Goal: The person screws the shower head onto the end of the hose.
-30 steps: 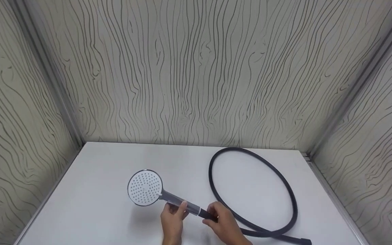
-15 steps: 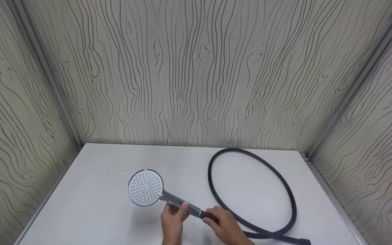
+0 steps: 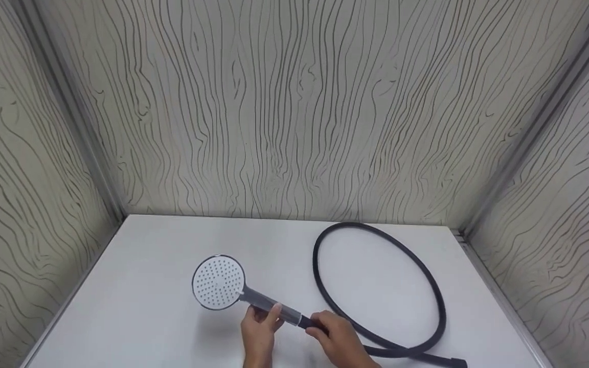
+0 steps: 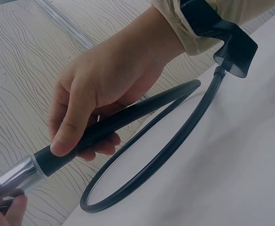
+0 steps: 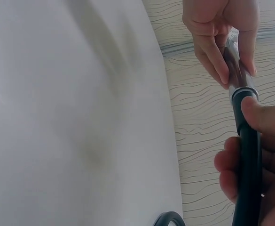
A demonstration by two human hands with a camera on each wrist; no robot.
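Observation:
A round shower head (image 3: 218, 282), white-faced with a chrome rim and a grey shiny handle, is held slightly above the white table. My left hand (image 3: 258, 335) grips its handle between thumb and fingers. My right hand (image 3: 339, 337) holds the end of a black shower hose (image 3: 402, 352), thumb along the top and fingers curled under. In the right wrist view, the hose's thicker black end (image 5: 244, 106) meets the chrome handle end (image 5: 240, 82); how deep it sits cannot be told. Behind my right hand, the hose runs off in a large loop.
The white table (image 3: 141, 286) is enclosed by wood-grain patterned walls (image 3: 274, 102) at the back and both sides. Right of my hands the hose loop crosses itself, and its free end (image 3: 458, 363) lies near the table's front right.
My right fingers have shifted on the hose end, curling more closely round it. The shower head and left hand have stayed nearly still.

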